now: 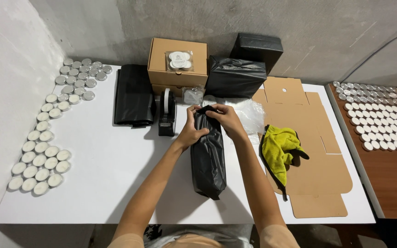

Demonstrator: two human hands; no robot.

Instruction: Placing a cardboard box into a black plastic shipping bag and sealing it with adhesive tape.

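A long parcel wrapped in black plastic [207,158] lies on the white table [102,183], its far end pointing away from me. My left hand [193,128] grips the left side of that far end. My right hand [226,118] pinches the bunched black plastic at the top of the same end. Both hands are closed on the wrapping. A black tape dispenser [167,111] stands just left of my left hand.
Several tea-light candles [47,138] line the table's left edge. A stack of black bags [134,94], a closed cardboard box [178,62], two black-wrapped parcels [235,76], clear plastic [249,112], flat cardboard [318,170] and a yellow cloth [279,147] surround me. More candles [377,119] cover a brown table.
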